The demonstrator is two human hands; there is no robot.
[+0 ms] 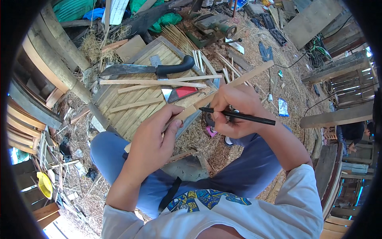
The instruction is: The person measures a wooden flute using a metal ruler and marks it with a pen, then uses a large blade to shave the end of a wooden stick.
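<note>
A pale wooden strip (254,74) lies slantwise across my lap side of a low slatted wooden bench. My left hand (153,139) is closed around the strip's nearer part, thumb and fingers pinching it. Between the fingers of my right hand (240,105) is a slim black pen (248,117), its tip at the strip's face just right of my left fingertips. Part of my right hand also rests against the strip. Beyond my hands, a large knife (129,70) with a curved black handle lies on the bench, beside several thin wood strips (139,104).
The slatted bench (104,97) has a red and grey tool (185,92) on it. A bench vise (217,30) stands at the far side. Wood shavings and offcuts cover the floor (254,51). A yellow bowl (44,185) sits at left, wooden posts (338,115) at right.
</note>
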